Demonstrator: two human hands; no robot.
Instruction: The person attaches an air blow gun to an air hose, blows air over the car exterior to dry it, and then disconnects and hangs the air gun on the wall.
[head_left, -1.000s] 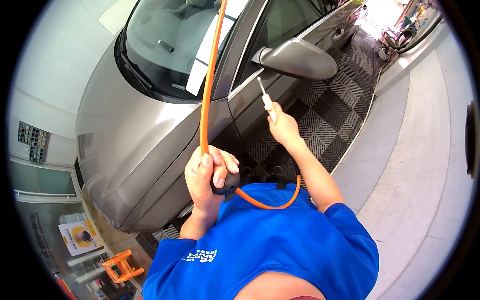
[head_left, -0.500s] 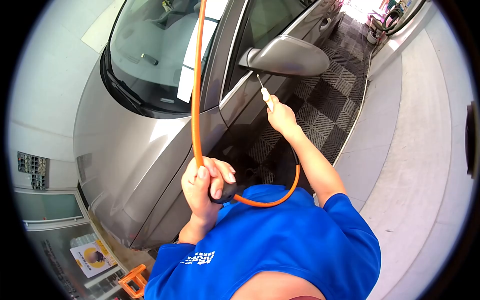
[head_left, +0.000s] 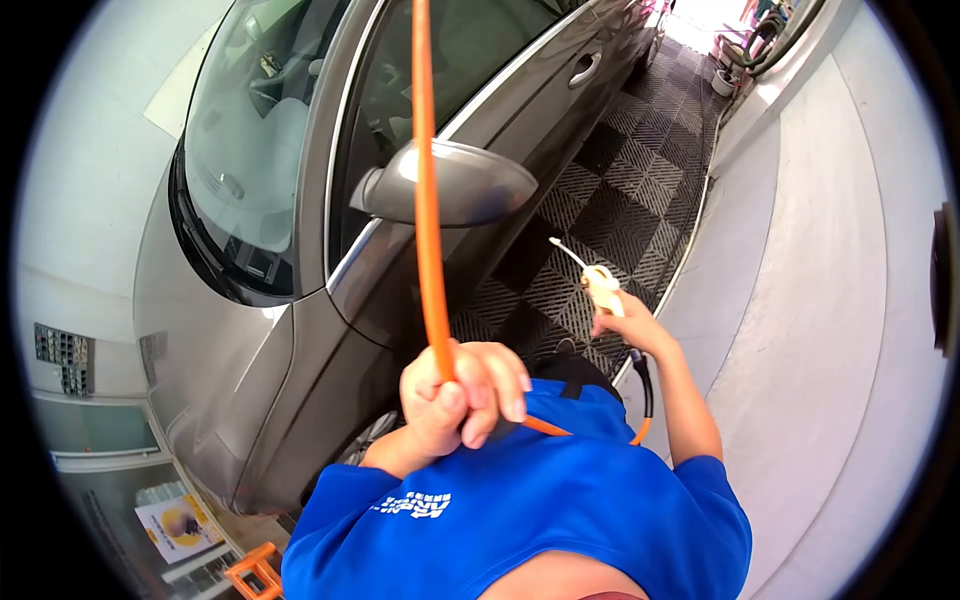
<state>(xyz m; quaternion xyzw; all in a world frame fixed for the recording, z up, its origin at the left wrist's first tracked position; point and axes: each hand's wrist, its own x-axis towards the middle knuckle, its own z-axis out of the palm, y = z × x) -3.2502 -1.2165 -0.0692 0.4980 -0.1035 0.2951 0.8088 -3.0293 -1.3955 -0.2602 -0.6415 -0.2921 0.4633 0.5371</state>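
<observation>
My left hand (head_left: 462, 394) is closed around an orange hose (head_left: 428, 220), which runs up past the car's side mirror (head_left: 455, 183) and out of the top of the view. Below that hand the hose crosses the front of the blue shirt (head_left: 520, 500). In my right hand (head_left: 635, 325) is a cream-coloured spray gun (head_left: 602, 290) with a thin nozzle pointing up and left, over the floor beside the car. A black connector (head_left: 643, 380) joins the gun's lower side to the hose. The gun does not touch the car.
A grey car (head_left: 215, 370) stands on the left, its door side running up to the top right. Dark patterned floor tiles (head_left: 620, 220) lie beside it. A pale wall (head_left: 820, 300) curves along the right. An orange frame (head_left: 255, 575) is at the lower left.
The view has shifted along the car, so the mirror now appears further left, behind the hose. My right hand and the gun have moved down and right, away from the mirror.
</observation>
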